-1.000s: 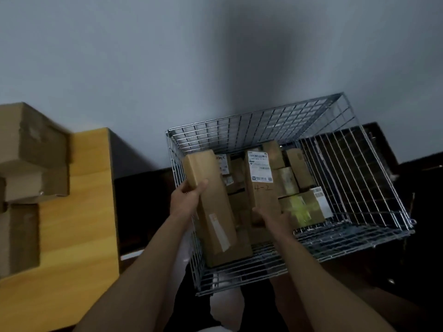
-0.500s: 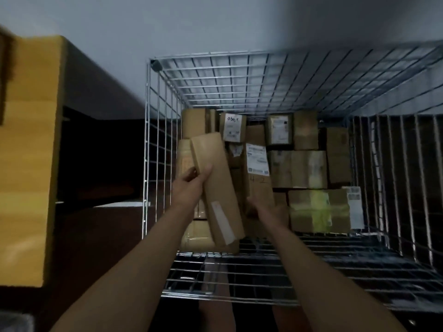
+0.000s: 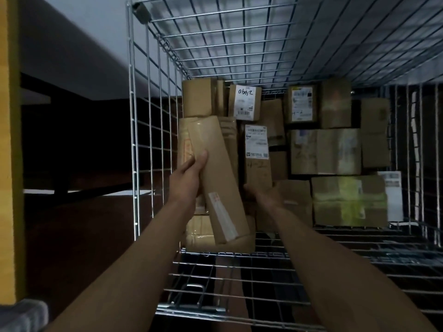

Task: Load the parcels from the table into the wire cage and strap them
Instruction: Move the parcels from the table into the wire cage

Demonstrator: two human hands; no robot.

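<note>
Both of my arms reach into the wire cage (image 3: 143,144). My left hand (image 3: 189,178) grips a long brown parcel (image 3: 220,185), tilted, with its lower end near the cage's front left. My right hand (image 3: 263,195) holds the bottom of an upright labelled parcel (image 3: 257,159) right beside it; its fingers are hidden behind the boxes. Several other cardboard parcels fill the cage, among them one marked in handwriting (image 3: 244,101) at the back and one with yellow-green tape (image 3: 347,202) at the right.
The yellow wooden table's edge (image 3: 10,152) runs down the far left, with a dark gap between it and the cage. Bare wire floor (image 3: 335,255) lies at the cage's front. A grey wall stands behind.
The view has closed in and dropped over the cage, and the table with its parcels has slid out of sight to the left. Both hands went deeper into the cage with their parcels.
</note>
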